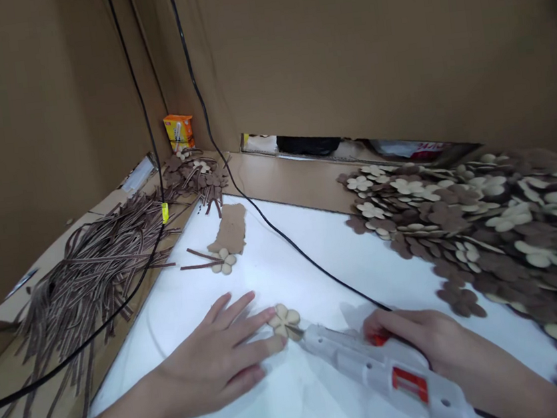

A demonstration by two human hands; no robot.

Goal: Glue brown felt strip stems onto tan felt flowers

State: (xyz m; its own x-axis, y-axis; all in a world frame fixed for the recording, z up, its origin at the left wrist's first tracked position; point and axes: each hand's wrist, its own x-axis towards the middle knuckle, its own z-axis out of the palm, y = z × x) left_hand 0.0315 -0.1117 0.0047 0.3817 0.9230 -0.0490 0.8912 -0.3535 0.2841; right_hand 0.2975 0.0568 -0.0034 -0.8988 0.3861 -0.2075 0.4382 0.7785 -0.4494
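Steadiness matters: the left hand, fingers spread, touches the cream flower by its left petals, well in from the far left corner of the bench. The right hand, wrapped around the glue gun, should guide the nozzle lightly, clear of those fingertips.

Strips lie at the frame's left; flowers pile at right; a box stands upper left.
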